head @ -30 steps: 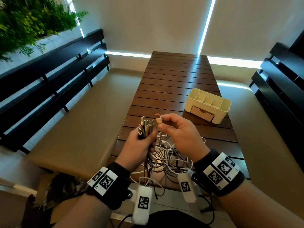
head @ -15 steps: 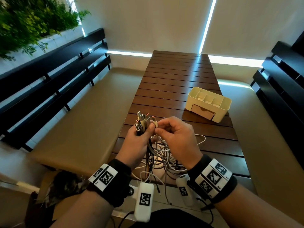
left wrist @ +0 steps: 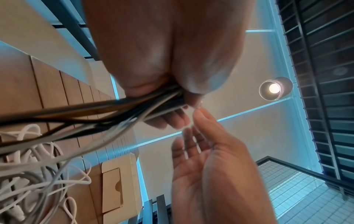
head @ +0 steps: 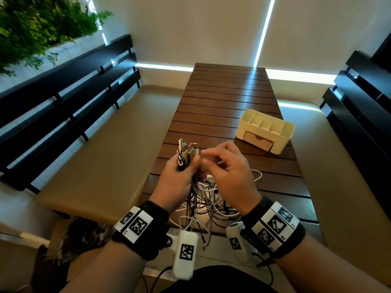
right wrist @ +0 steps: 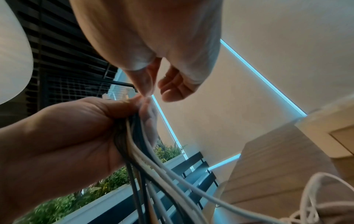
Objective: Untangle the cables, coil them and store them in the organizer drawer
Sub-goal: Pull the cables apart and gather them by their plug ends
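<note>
A bundle of cables (head: pixel 191 157) is gripped upright in the left hand (head: pixel 179 178), plugs up, above the table (head: pixel 228 98). The right hand (head: pixel 228 172) is held beside it, fingers loosely spread. The organizer (head: pixel 267 132) is seen well apart, drawer closed.

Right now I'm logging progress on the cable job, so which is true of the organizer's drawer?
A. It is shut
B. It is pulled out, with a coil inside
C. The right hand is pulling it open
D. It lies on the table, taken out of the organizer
A: the drawer sits flush in the organizer, while the left hand grips the cables near their plugs.
</note>
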Motion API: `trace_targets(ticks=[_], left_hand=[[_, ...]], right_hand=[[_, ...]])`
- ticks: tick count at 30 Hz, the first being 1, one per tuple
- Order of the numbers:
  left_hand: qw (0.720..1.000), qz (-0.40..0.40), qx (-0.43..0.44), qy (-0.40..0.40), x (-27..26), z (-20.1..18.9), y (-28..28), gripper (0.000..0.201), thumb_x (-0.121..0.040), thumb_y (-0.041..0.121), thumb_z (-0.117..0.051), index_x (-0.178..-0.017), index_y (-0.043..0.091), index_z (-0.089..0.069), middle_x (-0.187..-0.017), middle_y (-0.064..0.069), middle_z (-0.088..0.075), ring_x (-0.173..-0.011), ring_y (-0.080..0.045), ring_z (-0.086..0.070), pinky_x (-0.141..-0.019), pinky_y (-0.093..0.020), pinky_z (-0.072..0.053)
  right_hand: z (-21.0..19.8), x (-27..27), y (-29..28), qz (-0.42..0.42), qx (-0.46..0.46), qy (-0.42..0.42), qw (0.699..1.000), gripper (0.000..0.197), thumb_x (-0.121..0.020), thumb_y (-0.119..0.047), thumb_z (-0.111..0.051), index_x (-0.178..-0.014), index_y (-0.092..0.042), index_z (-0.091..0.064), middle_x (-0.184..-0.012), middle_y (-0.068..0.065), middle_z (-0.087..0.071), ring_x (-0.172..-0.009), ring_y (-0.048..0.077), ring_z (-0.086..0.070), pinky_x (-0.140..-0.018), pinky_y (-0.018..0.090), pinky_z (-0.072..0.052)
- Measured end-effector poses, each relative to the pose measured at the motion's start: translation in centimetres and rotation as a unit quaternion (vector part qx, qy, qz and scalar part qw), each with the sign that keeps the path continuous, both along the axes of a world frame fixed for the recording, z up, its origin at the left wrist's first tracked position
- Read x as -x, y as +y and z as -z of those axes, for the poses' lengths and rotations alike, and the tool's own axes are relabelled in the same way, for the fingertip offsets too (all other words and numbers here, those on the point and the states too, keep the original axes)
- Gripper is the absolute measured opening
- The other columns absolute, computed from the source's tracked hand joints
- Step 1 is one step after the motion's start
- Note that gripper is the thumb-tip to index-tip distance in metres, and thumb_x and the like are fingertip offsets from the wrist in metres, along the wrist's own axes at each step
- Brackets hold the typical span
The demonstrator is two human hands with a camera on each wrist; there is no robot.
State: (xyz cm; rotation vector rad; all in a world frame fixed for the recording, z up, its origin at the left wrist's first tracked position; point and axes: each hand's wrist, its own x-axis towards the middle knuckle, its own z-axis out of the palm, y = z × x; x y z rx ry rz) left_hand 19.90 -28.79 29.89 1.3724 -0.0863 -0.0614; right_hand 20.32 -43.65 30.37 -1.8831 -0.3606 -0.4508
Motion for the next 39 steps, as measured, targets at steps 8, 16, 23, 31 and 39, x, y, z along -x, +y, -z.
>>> trace_targets(ticks=[8,16,23,31,39], left_hand=[[0.999,-0.028,-0.017,-0.036,-0.8,-0.8,0.6,0.025,-0.096,0.029,-0.056,-0.089,0.006,-0.061,-0.07,-0.001,-0.06,-0.066,-0.016,-0.059,-0.062,-0.028,-0.051],[0.999,-0.016,0.008,-0.048,-0.6,-1.2,0.9,0.028,-0.093,0.032,-0.057,-0.086,0.006,-0.065,-0.078,-0.006,-0.066,-0.076,-0.022,-0.063,-0.074,-0.036,-0.053],[0.999,-0.019,0.017,-0.036,-0.5,-1.3,1.3,0.028,-0.094,0.031,-0.057,-0.087,0.005,-0.065,-0.078,-0.007,-0.066,-0.077,-0.022,-0.064,-0.075,-0.036,-0.054],[0.998,-0.037,0.024,-0.047,-0.4,-1.8,1.6,0.021,-0.091,0.031,-0.058,-0.089,0.011,-0.062,-0.074,-0.003,-0.062,-0.072,-0.021,-0.06,-0.074,-0.036,-0.053],[0.999,-0.025,0.029,-0.032,0.0,-1.5,2.0,0.02,-0.09,0.031,-0.058,-0.09,0.012,-0.059,-0.071,0.0,-0.06,-0.068,-0.017,-0.058,-0.066,-0.029,-0.051]], right_hand=[[1.0,0.4,-0.6,-0.142,0.015,0.217,0.966,0.01,-0.098,-0.028,-0.058,-0.106,-0.032,-0.062,-0.096,-0.009,-0.068,-0.088,0.001,-0.065,-0.079,0.025,-0.053],[2.0,-0.1,-0.7,-0.187,0.093,0.226,0.951,0.021,-0.096,-0.028,-0.061,-0.116,-0.024,-0.062,-0.107,-0.006,-0.067,-0.099,0.009,-0.064,-0.09,0.042,-0.056],[1.7,-0.8,-0.6,-0.212,0.102,0.235,0.943,0.019,-0.096,-0.029,-0.061,-0.115,-0.031,-0.061,-0.11,-0.01,-0.066,-0.104,0.007,-0.063,-0.092,0.039,-0.055],[3.0,-1.9,-1.1,-0.164,0.149,0.211,0.952,0.004,-0.096,-0.031,-0.062,-0.094,-0.034,-0.059,-0.091,-0.012,-0.064,-0.082,0.0,-0.061,-0.076,0.026,-0.053],[12.1,-1.8,-2.0,-0.167,0.446,0.166,0.864,0.058,-0.088,-0.046,-0.066,-0.141,-0.033,-0.047,-0.149,-0.011,-0.037,-0.138,0.016,-0.031,-0.114,0.048,-0.033]])
